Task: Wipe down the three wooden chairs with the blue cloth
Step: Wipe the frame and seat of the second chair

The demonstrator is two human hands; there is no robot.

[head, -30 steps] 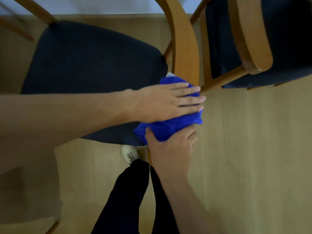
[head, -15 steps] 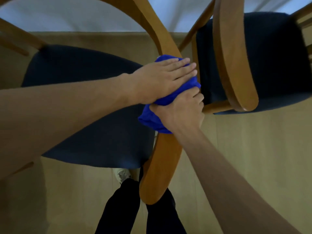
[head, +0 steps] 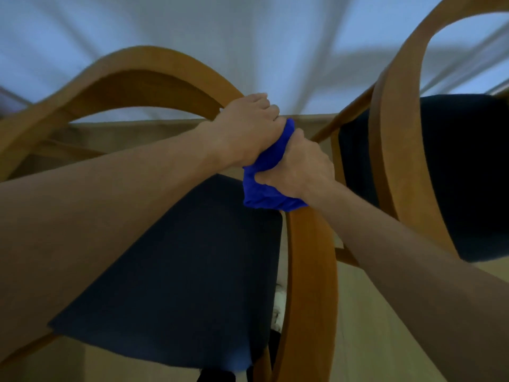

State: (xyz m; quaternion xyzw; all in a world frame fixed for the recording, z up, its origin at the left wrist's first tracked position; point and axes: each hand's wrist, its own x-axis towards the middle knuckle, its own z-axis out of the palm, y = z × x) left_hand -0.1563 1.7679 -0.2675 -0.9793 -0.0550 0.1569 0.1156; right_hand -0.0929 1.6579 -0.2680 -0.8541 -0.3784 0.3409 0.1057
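The blue cloth [head: 271,177] is bunched around the curved wooden backrest [head: 311,271] of the near chair, above its dark seat cushion [head: 179,285]. My left hand [head: 245,130] curls over the rail and the cloth's upper part. My right hand [head: 298,164] grips the cloth from the right side, fingers wrapped round it and the rail. A second wooden chair [head: 396,161] with a dark seat [head: 462,172] stands to the right. A third chair is not in view.
A pale wall [head: 275,37] rises behind the chairs, and the light wooden floor [head: 380,326] shows between them. My dark trouser leg [head: 217,376] and a white shoe [head: 279,304] are below the near seat.
Both hands slid the cloth further up along the curved backrest. My left hand went from lying flat on the cloth to curling round it. The view tilted upward.
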